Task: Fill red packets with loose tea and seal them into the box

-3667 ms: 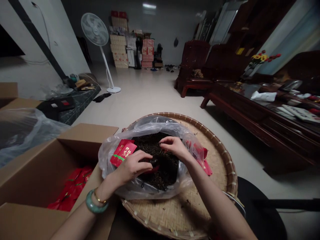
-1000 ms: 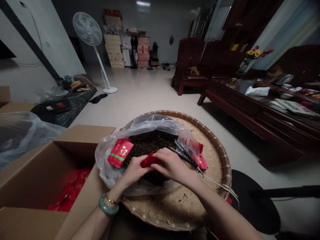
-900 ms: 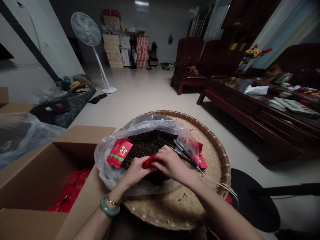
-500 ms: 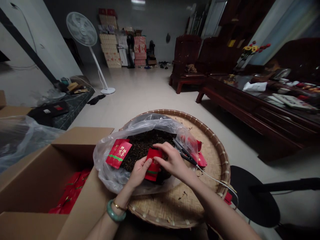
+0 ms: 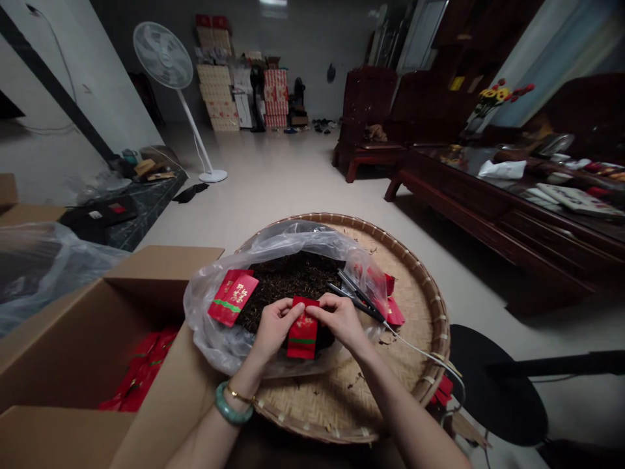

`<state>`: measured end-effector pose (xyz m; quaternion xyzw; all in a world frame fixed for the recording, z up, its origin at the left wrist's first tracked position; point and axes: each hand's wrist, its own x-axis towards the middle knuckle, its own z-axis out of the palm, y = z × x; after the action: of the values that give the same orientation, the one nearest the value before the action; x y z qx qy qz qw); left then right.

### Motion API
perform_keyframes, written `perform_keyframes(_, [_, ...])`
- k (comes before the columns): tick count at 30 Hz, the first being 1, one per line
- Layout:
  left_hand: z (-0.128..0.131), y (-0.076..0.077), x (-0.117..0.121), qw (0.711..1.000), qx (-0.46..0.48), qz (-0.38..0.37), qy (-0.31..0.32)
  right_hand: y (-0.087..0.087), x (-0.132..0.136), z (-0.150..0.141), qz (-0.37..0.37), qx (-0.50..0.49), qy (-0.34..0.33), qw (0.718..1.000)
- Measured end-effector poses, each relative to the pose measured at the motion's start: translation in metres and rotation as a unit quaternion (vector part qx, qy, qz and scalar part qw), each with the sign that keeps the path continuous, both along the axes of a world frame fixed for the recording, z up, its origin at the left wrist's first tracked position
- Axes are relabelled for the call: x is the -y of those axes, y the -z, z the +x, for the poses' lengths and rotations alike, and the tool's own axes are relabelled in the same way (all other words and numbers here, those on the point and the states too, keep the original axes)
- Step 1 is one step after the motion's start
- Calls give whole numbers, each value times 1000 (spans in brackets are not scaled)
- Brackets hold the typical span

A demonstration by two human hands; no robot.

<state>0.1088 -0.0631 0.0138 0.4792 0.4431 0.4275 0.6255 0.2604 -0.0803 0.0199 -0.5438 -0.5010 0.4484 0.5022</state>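
Note:
A red tea packet (image 5: 302, 340) with a green stripe and gold writing hangs upright between my hands. My left hand (image 5: 274, 326) pinches its upper left edge, and my right hand (image 5: 340, 318) pinches the upper right. Below and behind it, a clear plastic bag (image 5: 209, 348) lies spread around a heap of dark loose tea leaves (image 5: 293, 277). Two more red packets (image 5: 233, 298) rest on the bag's left side. Right of my right hand lies a black hair-straightener-like clamp (image 5: 361, 298) with a white cord, its jaws apart. Whether the held packet's top is sealed I cannot tell.
The bag sits on a round woven bamboo tray (image 5: 434, 312), with red packets (image 5: 394, 312) at its right. A cardboard box (image 5: 161, 280) holding several red packets (image 5: 141, 368) stands at left. Beyond are a white fan (image 5: 163, 55) and a dark wooden table (image 5: 469, 215).
Earlier my hands were apart over the tea; then both held the red packet, folded or tilted. Now it hangs flat facing me, and my right fingers have closed on its top edge. The clamp came into view.

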Motion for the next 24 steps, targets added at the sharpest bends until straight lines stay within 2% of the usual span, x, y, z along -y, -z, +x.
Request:
perform_keyframes(5, [4, 0, 3, 1000, 5, -19, -17, 6, 2, 2, -72, -65, 2, 995])
perform_keyframes(8, [7, -1, 5, 999, 19, -36, -17, 8, 4, 3, -83, -84, 7, 993])
perform_keyframes(10, [7, -3, 6, 998, 38, -52, -1, 7, 4, 4, -77, -90, 18, 993])
perform_keyframes(15, [7, -2, 10, 988, 52, -100, 104, 4, 6, 3, -48, -50, 45, 997])
perform_keyframes(24, [11, 1, 14, 987, 40, -145, 62, 4, 7, 0, -1, 25, 57, 998])
